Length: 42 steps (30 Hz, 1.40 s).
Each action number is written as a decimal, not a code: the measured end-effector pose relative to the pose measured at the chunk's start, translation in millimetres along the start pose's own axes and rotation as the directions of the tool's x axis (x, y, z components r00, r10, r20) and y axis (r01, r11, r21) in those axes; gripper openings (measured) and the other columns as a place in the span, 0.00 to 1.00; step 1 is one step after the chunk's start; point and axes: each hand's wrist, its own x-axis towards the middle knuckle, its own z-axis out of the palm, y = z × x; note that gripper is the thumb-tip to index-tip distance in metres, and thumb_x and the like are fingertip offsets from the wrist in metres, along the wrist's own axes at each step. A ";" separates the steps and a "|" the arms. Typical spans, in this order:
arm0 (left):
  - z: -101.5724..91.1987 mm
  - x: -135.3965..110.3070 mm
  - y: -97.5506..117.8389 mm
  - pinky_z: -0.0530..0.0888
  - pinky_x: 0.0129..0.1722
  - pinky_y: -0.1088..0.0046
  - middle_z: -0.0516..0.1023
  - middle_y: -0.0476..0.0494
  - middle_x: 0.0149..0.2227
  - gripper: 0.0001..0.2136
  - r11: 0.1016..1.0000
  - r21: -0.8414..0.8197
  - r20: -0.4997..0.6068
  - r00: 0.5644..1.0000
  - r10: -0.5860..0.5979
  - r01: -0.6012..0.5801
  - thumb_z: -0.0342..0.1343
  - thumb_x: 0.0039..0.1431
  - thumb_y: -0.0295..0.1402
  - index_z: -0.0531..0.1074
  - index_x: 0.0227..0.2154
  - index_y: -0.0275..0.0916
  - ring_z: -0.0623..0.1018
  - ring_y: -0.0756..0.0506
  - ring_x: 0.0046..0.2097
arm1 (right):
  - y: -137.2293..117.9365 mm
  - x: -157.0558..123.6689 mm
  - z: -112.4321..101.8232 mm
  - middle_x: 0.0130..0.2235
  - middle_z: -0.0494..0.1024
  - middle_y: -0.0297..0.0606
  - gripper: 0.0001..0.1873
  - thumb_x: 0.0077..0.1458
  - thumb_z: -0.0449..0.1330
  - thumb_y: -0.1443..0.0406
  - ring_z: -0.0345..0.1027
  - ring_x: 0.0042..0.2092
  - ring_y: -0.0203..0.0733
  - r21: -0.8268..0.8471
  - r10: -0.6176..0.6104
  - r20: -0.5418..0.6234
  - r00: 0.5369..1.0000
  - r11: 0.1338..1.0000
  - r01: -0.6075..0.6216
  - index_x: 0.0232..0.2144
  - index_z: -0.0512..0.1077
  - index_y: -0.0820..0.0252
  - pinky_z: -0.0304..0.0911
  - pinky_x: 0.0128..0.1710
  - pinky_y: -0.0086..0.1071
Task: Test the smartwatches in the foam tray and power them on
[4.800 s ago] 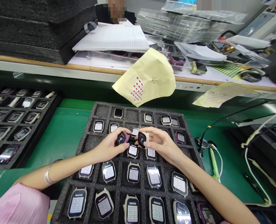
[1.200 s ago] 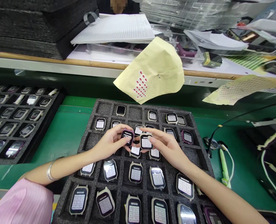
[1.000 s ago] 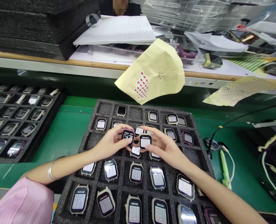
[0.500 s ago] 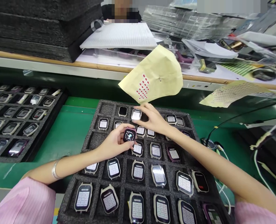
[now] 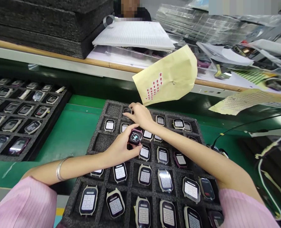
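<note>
My left hand (image 5: pixel 122 147) holds a purple-framed smartwatch (image 5: pixel 135 136) between thumb and fingers, its dark screen lit with a round dial, above a black foam tray (image 5: pixel 129 193). Crossing in front, my right hand (image 5: pixel 142 115) has thumb and fingertips at the edges of a dark-screened smartwatch (image 5: pixel 127 111) in the tray's back row. That hand partly covers the compartments behind it. Around both hands, strapless watches with light or purple frames sit in the tray's compartments, many showing white list screens, such as the watch (image 5: pixel 144 152) by my left thumb.
Another foam tray of watches (image 5: pixel 11 125) lies at the left on the green table (image 5: pixel 83 110). A yellow paper sheet (image 5: pixel 171 79) hangs from the shelf edge behind. Stacked black foam (image 5: pixel 36 28) and papers (image 5: pixel 133 34) occupy the shelf. Cables (image 5: pixel 261 167) run at right; a person sits beyond.
My right hand has shifted left along the back row, from a bright-screened watch to the dark-screened one beside it. My left hand still holds the purple watch. The camera view has shifted slightly.
</note>
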 end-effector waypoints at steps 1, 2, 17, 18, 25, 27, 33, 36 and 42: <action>-0.2 -0.2 0.0 0.75 0.43 0.66 0.70 0.46 0.40 0.26 1.000 0.012 -0.008 1.000 0.011 -0.011 0.55 0.55 0.25 0.57 0.57 0.40 0.74 0.47 0.40 | -0.4 1.1 0.1 0.36 0.77 0.47 0.17 0.56 0.64 0.61 0.69 0.35 0.45 0.032 0.016 -0.009 1.000 0.999 -0.015 0.43 0.74 0.69 0.62 0.34 0.35; -0.3 -0.4 0.0 0.75 0.43 0.66 0.69 0.46 0.40 0.26 1.000 0.019 -0.016 1.000 0.019 -0.019 0.55 0.56 0.25 0.57 0.57 0.41 0.74 0.47 0.40 | -0.1 1.4 -1.5 0.34 0.77 0.43 0.16 0.55 0.64 0.61 0.69 0.34 0.43 0.057 0.015 -0.014 1.000 0.998 -0.014 0.42 0.75 0.68 0.62 0.34 0.33; -1.0 -1.7 1.8 0.73 0.47 0.68 0.72 0.44 0.44 0.26 0.998 0.038 -0.031 0.998 -0.056 0.057 0.58 0.55 0.28 0.60 0.56 0.40 0.73 0.45 0.45 | 34.2 -107.5 -57.5 0.40 0.80 0.42 0.17 0.60 0.60 0.64 0.77 0.43 0.44 0.939 0.213 0.332 0.919 0.020 -0.344 0.51 0.68 0.60 0.72 0.40 0.37; -1.4 -1.7 2.2 0.73 0.47 0.68 0.72 0.44 0.45 0.26 0.997 0.054 -0.042 0.997 -0.058 0.060 0.58 0.55 0.28 0.60 0.56 0.40 0.73 0.45 0.45 | 35.8 -112.8 -58.6 0.42 0.80 0.43 0.19 0.60 0.59 0.64 0.76 0.46 0.45 0.936 0.215 0.346 0.913 -0.016 -0.351 0.53 0.67 0.59 0.71 0.44 0.39; -3.4 -1.7 4.4 0.68 0.53 0.67 0.73 0.43 0.49 0.22 0.989 0.136 -0.057 0.997 -0.042 0.049 0.57 0.57 0.28 0.63 0.55 0.40 0.73 0.44 0.49 | 39.2 -131.9 -57.5 0.46 0.81 0.45 0.23 0.60 0.61 0.65 0.75 0.51 0.48 0.922 0.078 0.384 0.920 -0.074 -0.379 0.57 0.66 0.57 0.66 0.53 0.49; -3.2 -2.1 4.5 0.68 0.52 0.67 0.73 0.44 0.48 0.21 0.988 0.143 -0.050 0.998 -0.046 0.053 0.57 0.57 0.28 0.64 0.54 0.40 0.73 0.44 0.49 | 39.9 -133.6 -54.9 0.45 0.81 0.45 0.21 0.58 0.63 0.65 0.75 0.49 0.49 0.925 0.017 0.376 0.926 -0.065 -0.374 0.54 0.70 0.56 0.68 0.52 0.48; -2.6 -1.9 7.2 0.67 0.50 0.69 0.71 0.45 0.46 0.17 0.985 0.163 -0.030 0.999 -0.045 0.049 0.56 0.57 0.25 0.65 0.49 0.40 0.71 0.45 0.47 | 43.6 -137.0 -45.8 0.41 0.82 0.43 0.19 0.48 0.70 0.67 0.78 0.44 0.48 0.941 -0.015 0.337 0.942 -0.031 -0.337 0.45 0.77 0.58 0.73 0.42 0.38; -2.9 -1.2 8.4 0.68 0.47 0.70 0.70 0.46 0.43 0.14 0.985 0.160 -0.027 0.997 -0.068 0.072 0.56 0.57 0.25 0.66 0.46 0.41 0.71 0.45 0.46 | 41.7 -138.4 -45.9 0.40 0.82 0.43 0.19 0.49 0.70 0.66 0.79 0.43 0.48 0.929 -0.027 0.367 0.930 -0.039 -0.368 0.46 0.77 0.58 0.75 0.37 0.35; -3.2 -1.0 7.5 0.69 0.43 0.71 0.71 0.47 0.42 0.14 0.982 0.173 -0.029 0.997 -0.069 0.073 0.57 0.56 0.26 0.67 0.46 0.41 0.71 0.46 0.43 | 37.7 -139.5 -51.5 0.43 0.81 0.45 0.19 0.54 0.66 0.65 0.78 0.44 0.49 0.907 -0.030 0.417 0.909 -0.051 -0.418 0.49 0.75 0.59 0.75 0.39 0.37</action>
